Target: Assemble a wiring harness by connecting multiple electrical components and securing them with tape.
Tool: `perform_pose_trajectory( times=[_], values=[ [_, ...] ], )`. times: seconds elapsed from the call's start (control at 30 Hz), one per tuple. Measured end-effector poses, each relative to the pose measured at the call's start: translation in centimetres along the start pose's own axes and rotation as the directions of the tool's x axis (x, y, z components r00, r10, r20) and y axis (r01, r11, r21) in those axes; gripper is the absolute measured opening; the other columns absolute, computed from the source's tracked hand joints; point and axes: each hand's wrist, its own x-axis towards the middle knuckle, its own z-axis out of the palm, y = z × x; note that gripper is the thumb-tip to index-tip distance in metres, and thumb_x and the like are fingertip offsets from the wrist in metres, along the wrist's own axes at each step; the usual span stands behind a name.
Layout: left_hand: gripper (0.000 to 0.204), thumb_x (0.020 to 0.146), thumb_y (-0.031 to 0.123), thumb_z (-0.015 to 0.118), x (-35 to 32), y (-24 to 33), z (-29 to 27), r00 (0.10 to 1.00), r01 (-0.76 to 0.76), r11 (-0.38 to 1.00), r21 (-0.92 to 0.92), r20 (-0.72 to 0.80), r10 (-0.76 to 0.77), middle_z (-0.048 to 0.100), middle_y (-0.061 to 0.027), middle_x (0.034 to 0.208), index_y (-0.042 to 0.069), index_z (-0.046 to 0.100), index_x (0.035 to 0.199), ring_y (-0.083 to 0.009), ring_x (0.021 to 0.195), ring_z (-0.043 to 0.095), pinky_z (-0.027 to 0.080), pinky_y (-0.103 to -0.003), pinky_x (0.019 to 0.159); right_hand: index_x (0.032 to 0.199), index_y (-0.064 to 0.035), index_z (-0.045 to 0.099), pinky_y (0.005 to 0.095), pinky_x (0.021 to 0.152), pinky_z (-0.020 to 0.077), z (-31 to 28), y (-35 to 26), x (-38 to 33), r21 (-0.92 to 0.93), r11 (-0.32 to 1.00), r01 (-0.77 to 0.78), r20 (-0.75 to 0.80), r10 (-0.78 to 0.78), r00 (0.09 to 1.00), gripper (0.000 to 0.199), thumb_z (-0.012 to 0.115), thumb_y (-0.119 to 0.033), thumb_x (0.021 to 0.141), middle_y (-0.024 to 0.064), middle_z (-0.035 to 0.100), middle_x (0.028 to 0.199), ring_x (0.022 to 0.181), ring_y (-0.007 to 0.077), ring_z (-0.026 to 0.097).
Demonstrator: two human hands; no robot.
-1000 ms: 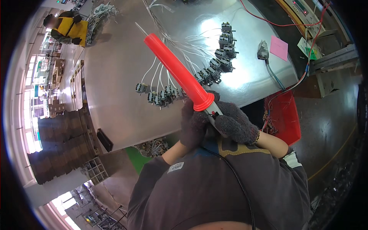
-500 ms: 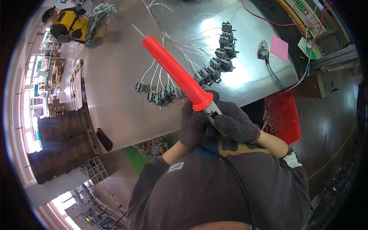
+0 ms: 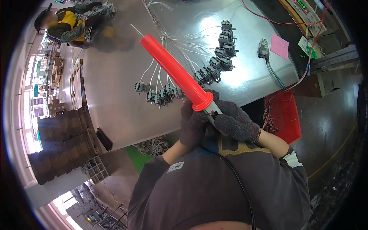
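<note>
At the table (image 3: 119,124), hands (image 3: 235,123) together, gripping red tool (image 3: 174,73)

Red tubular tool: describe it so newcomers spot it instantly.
Find the shiny grey metal table. At its near edge, a long red cylindrical tool slants from between the dark-gloved left hand and right hand. Unlike the small dark-grey blocks on white wires, it is one smooth tube with flared collar and thin pale tip.
</note>
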Motion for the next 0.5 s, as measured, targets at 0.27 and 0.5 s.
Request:
perform_pose_trajectory(
  times=[0.27, 0.5],
  values=[
    [0.063, 0.102, 0.051, 0.058, 1.0, 3.1, 1.3, 0.997, -0.049, 0.995, 0.084, 0.056, 0.044, 0.068, -0.0128, 0.112, -0.003, 0.057, 0.133, -0.0212, 0.105, 0.066, 0.053, -0.036, 0.092, 0.121, 0.0030, 0.061, 0.0300, 0.066, 0.0537, 0.2, 0.5, -0.7, 0.628, 0.685, -0.368, 0.251, 0.269, 0.930, 0.069, 0.068, -0.056, 0.087, 0.0115, 0.068, 0.097, 0.076, 0.0161, 0.065],
    [0.063, 0.102, 0.047, 0.059, 0.7, 2.0, 1.5, 0.999, -0.045, 0.991, 0.124, 0.030, 0.042, 0.066, -0.0143, 0.121, -0.003, 0.052, 0.139, -0.0217, 0.112, 0.064, 0.052, -0.037, 0.094, 0.116, 0.0021, 0.063, 0.0312, 0.064, 0.0524, 0.1, 1.7, -1.3, 0.634, 0.680, -0.368, 0.249, 0.271, 0.930, 0.067, 0.069, -0.057, 0.086, 0.0094, 0.067, 0.094, 0.072, 0.0166, 0.063]
  ],
)
